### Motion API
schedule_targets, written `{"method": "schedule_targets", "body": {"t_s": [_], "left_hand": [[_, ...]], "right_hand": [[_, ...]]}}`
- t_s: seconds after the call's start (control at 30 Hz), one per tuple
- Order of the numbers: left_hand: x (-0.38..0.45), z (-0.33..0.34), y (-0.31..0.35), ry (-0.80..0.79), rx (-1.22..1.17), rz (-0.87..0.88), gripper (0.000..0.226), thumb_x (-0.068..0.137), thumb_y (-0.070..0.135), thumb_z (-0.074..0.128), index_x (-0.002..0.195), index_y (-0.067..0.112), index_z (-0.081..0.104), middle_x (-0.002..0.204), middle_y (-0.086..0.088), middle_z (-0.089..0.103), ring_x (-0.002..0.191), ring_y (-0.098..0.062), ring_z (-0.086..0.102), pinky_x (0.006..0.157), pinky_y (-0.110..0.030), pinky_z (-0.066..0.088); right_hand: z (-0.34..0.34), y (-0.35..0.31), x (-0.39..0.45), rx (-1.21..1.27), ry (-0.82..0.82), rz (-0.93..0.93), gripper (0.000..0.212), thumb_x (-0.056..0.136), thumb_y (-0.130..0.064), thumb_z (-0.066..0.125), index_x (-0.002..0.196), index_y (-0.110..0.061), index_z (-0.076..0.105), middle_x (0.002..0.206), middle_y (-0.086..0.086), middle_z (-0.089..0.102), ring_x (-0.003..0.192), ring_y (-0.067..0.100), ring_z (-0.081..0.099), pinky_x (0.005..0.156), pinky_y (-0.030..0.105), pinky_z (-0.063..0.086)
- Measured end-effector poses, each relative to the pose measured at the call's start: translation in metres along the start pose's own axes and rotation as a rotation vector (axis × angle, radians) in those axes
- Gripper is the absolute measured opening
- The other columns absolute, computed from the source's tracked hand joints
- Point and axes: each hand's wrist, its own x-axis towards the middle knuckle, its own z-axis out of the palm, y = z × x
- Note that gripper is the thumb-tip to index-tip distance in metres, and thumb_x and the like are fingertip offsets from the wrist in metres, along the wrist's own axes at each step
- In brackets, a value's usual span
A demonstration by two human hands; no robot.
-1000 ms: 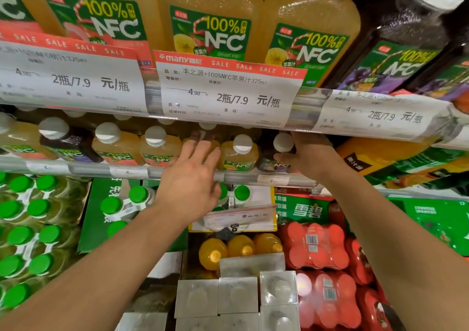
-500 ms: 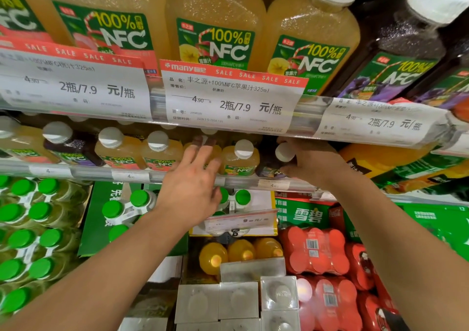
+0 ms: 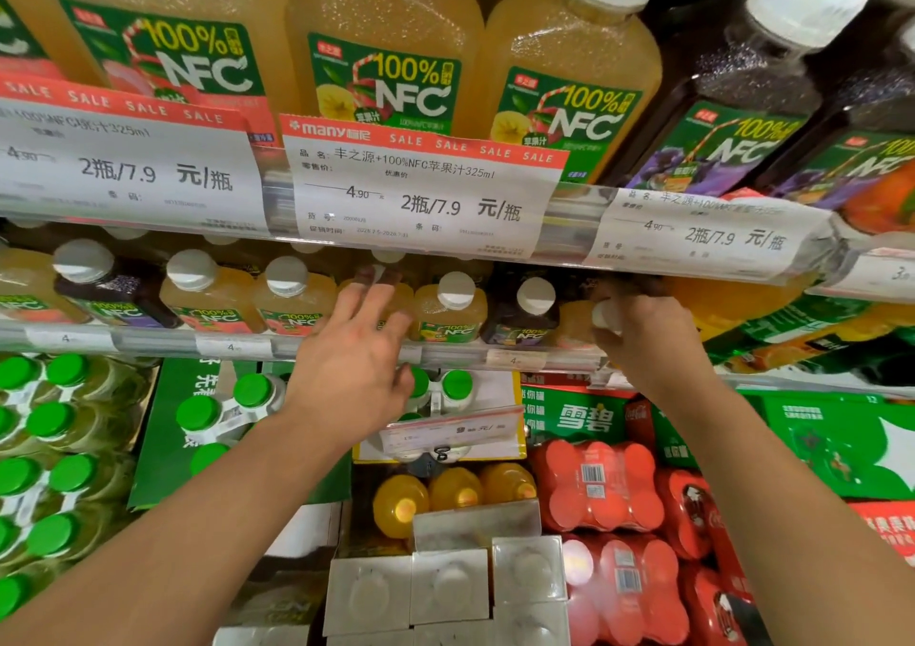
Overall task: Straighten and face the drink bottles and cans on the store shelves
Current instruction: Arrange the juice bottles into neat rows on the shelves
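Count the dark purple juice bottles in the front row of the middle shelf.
2. One dark bottle stands near the left end; the other dark bottle stands between the two hands, right of a yellow bottle. More may be hidden behind.

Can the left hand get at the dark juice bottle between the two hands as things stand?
Probably yes. The left hand is open at the shelf edge, and the dark juice bottle stands in the front row with only a yellow bottle between; nothing covers it.

upper shelf | juice bottles | lower shelf | small bottles
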Motion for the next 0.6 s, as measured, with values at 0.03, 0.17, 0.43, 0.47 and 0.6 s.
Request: {"method": "schedule_targets", "body": {"t_s": [0.03,0.17,0.43,0.47,0.6], "left_hand": [[0.000,0.001,-0.001,0.004,0.004,0.002,0.052,0.074,0.040,0.075,0.119,0.016,0.066,0.141,-0.009,0.048,0.135,-0.035,0.041,0.076,-0.049,0.058],[0.000,0.002,0.000,0.031,0.014,0.014,0.047,0.072,0.038,0.077,0.111,0.014,0.068,0.138,-0.011,0.050,0.133,-0.036,0.043,0.073,-0.049,0.058],[-0.001,-0.013,-0.015,0.073,-0.236,0.068,0.052,0.083,0.034,0.064,0.133,0.021,0.061,0.131,-0.004,0.057,0.123,-0.026,0.043,0.091,-0.042,0.050],[0.000,-0.020,-0.023,0.057,-0.322,0.056,0.054,0.086,0.035,0.059,0.138,0.023,0.058,0.129,-0.002,0.059,0.122,-0.024,0.045,0.094,-0.039,0.046],[-0.009,-0.041,-0.067,0.151,-0.359,-0.046,0.046,0.089,0.039,0.050,0.130,0.023,0.065,0.111,-0.006,0.069,0.109,-0.026,0.058,0.090,-0.038,0.045]], "right_hand": [[0.000,0.002,-0.006,0.053,0.043,0.014,0.031,0.085,-0.015,0.078,0.114,-0.011,0.069,0.107,0.016,0.067,0.093,0.039,0.066,0.068,0.037,0.050],[-0.005,0.002,-0.039,0.274,0.116,0.058,0.042,0.076,-0.020,0.086,0.114,-0.016,0.070,0.106,0.012,0.061,0.079,0.033,0.062,0.066,0.034,0.049],[-0.013,-0.040,-0.101,0.505,-0.040,-0.030,0.033,0.077,-0.032,0.085,0.106,-0.023,0.070,0.103,-0.005,0.065,0.082,0.013,0.064,0.070,0.021,0.049],[-0.015,-0.045,-0.104,0.496,-0.038,-0.049,0.034,0.077,-0.034,0.084,0.106,-0.022,0.070,0.103,-0.005,0.066,0.081,0.014,0.063,0.070,0.022,0.049],[-0.031,-0.050,-0.103,0.465,0.030,-0.025,0.035,0.076,-0.035,0.085,0.104,-0.019,0.070,0.099,-0.003,0.065,0.074,0.017,0.060,0.062,0.014,0.039]]}}
